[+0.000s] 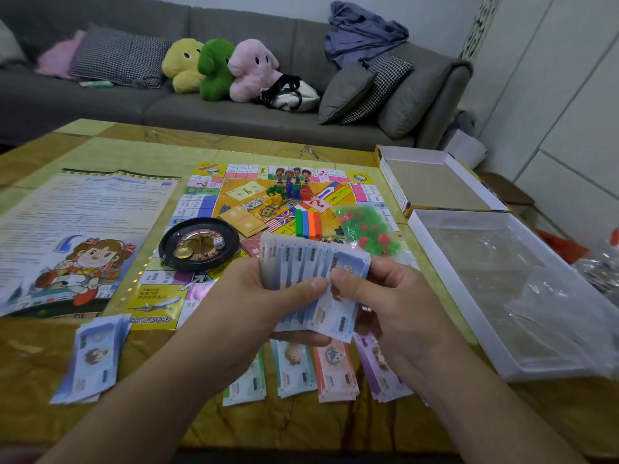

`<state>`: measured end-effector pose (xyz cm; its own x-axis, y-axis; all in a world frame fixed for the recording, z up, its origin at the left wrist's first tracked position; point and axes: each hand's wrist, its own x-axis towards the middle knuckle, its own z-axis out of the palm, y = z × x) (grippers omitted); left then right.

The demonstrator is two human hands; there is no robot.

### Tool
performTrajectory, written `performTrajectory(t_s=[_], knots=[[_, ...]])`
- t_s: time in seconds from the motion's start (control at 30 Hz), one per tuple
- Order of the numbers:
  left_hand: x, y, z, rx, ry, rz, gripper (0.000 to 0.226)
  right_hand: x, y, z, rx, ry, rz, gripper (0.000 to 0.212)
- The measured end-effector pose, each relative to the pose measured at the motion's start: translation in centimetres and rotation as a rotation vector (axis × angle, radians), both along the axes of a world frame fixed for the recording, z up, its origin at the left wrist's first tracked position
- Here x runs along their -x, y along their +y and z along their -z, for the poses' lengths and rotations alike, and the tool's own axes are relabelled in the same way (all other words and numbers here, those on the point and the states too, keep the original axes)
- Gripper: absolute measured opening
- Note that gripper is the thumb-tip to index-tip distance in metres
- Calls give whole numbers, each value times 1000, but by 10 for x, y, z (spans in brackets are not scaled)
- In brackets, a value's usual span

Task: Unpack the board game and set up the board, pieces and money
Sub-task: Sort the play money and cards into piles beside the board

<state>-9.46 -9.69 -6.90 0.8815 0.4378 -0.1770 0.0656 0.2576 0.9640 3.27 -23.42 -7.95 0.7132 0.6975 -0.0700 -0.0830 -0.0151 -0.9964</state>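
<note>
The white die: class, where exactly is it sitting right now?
In the head view, the white die lies inside the black roulette wheel, on its right side, on the game board left of the fanned banknotes.

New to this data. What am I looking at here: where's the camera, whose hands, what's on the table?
One picture, from a wide-angle camera worn on a person's head, looking down. No robot: the left hand and right hand grip a fan of pale blue paper play-money notes. On the yellow table lie the colourful game board, a black roulette wheel, a printed rules sheet, sorted stacks of notes and the open white box.
</note>
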Motion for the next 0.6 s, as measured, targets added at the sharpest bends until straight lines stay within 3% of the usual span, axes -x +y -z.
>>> performTrajectory(t_s=[0.1,0.27,0.4,0.47,0.6], knots=[[-1,0,-1,9,5,-14,30,1,1,2,-11,63,8,32],[0,2,-6,197,-13,5,28,-3,1,1,40,-47,80,18],[1,1,-2,63,10,4,23,-2,1,2,46,-28,40,27],[0,-1,-1,32,31,-16,23,1,1,1,47,-8,30,19],[-1,0,-3,119,15,-5,27,0,0,-3,44,-27,63,13]])
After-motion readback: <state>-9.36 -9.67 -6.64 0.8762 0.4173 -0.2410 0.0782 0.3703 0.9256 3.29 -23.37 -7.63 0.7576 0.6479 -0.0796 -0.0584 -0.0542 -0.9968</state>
